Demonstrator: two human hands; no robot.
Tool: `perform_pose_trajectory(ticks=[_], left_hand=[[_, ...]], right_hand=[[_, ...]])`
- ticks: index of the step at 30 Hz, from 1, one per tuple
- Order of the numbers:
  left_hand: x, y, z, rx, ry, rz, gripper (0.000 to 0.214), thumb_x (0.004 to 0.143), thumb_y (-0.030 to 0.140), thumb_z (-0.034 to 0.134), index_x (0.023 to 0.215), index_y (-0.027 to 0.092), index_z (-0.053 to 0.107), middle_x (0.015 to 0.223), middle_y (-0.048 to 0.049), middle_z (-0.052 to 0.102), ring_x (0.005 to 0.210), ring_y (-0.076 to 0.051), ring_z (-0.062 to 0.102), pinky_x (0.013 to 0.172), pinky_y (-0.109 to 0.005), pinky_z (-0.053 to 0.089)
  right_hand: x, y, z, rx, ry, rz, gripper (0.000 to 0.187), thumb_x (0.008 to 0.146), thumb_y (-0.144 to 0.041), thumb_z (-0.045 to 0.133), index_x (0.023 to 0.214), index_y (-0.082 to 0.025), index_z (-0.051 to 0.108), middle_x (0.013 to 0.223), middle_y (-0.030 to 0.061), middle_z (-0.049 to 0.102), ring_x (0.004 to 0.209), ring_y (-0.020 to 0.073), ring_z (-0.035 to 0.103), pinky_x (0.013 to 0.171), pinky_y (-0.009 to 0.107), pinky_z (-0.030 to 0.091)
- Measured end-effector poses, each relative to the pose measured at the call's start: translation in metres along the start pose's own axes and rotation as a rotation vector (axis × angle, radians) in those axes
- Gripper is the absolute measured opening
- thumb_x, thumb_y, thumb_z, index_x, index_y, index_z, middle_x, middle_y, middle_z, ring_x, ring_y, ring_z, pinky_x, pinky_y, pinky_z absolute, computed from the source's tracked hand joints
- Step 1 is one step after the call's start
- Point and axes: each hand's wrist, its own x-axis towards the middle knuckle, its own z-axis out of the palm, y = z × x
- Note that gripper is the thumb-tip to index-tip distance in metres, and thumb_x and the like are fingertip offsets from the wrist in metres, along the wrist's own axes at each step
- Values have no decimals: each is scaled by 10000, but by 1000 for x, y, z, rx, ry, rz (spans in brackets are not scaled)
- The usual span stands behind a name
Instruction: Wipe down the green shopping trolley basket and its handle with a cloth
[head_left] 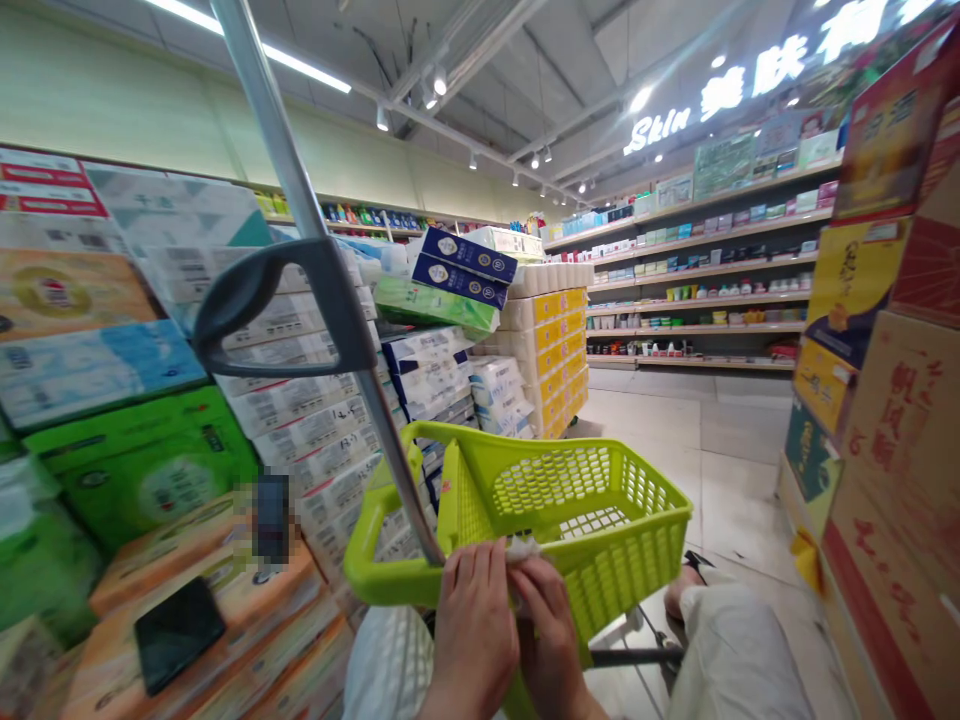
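Resting our left hand point(480, 612) and right hand point(546, 615) side by side on the near rim of the green basket point(622, 575), which spreads just ahead of them, we have a crumpled white tissue point(523, 548) at our fingertips, though we cannot tell whether either hand is closed on it.

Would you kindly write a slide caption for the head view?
Left hand and right hand at the rim of a green cart, white tissue by the fingers, beside stacked packs.

likely tissue point(523, 548) mostly hidden, sign point(780, 63) cropped
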Motion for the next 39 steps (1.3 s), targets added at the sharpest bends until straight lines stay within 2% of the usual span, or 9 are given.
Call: perform_pose_trajectory(ticks=[5, 10, 18, 21, 25, 28, 33, 36, 39], left_hand=[[1, 1, -2, -39, -36, 35, 500, 771, 124, 475, 1266, 153, 543, 1193, -57, 629, 1142, -207, 495, 1088, -350, 234], [5, 1, -3, -45, -51, 31, 530, 745, 117, 484, 1271, 148, 540, 1186, -66, 635, 1132, -220, 501, 1074, -366, 253], [6, 1, 3, -22, -15, 61, 515, 736, 97, 478, 1241, 149, 562, 1188, -60, 639, 1136, -210, 502, 1087, -352, 235], [7, -1, 1, -23, -19, 72, 534, 726, 92, 481, 1251, 155, 553, 1190, -51, 640, 1134, -206, 504, 1084, -343, 236], [7, 0, -1, -22, -34, 67, 546, 724, 91, 480, 1263, 160, 542, 1194, -57, 636, 1133, -210, 507, 1074, -353, 255], [7, 2, 1, -25, -29, 68, 546, 724, 89, 479, 1262, 156, 542, 1187, -66, 638, 1134, -216, 509, 1070, -365, 264], [7, 1, 4, -31, -6, 75, 530, 733, 84, 464, 1250, 163, 554, 1184, -66, 641, 1140, -215, 506, 1071, -369, 269], [6, -2, 1, -45, -14, 79, 534, 726, 81, 469, 1247, 165, 556, 1182, -60, 644, 1136, -214, 509, 1068, -365, 271], [7, -2, -1, -55, -19, 71, 548, 715, 72, 478, 1252, 156, 551, 1184, -59, 643, 1132, -214, 509, 1071, -363, 262]], right_hand=[[5, 20, -16, -31, -141, -49, 370, 905, -148, 436, 1237, -245, 567, 1136, 92, 624, 1117, 228, 571, 954, 424, 498], [5, 64, -43, -209, 62, 164, 307, 871, -126, 411, 1085, -200, 618, 1056, 98, 625, 1064, 243, 567, 915, 453, 483], [20, 4, -5, 8, -148, 21, 351, 881, -117, 431, 1187, -219, 571, 1112, 81, 623, 1064, 194, 562, 937, 364, 492], [20, 23, -20, -18, -202, -25, 372, 882, -120, 418, 1205, -226, 570, 1116, 77, 625, 1070, 197, 565, 937, 370, 493], [12, 59, -41, -159, -53, 114, 326, 883, -133, 411, 1133, -215, 603, 1105, 88, 618, 1090, 218, 559, 937, 409, 485], [9, 51, -34, -170, 34, 173, 311, 875, -128, 408, 1108, -202, 601, 1078, 95, 617, 1078, 226, 560, 930, 429, 485], [14, 8, -6, -4, -123, 25, 372, 885, -123, 426, 1221, -228, 548, 1161, 92, 608, 1129, 209, 548, 968, 394, 486], [14, 20, -15, 6, -184, -24, 381, 891, -122, 418, 1233, -233, 544, 1148, 80, 612, 1116, 197, 555, 958, 371, 496], [11, 50, -33, -101, -72, 74, 353, 890, -116, 401, 1183, -215, 569, 1125, 88, 608, 1103, 210, 557, 938, 397, 500]])
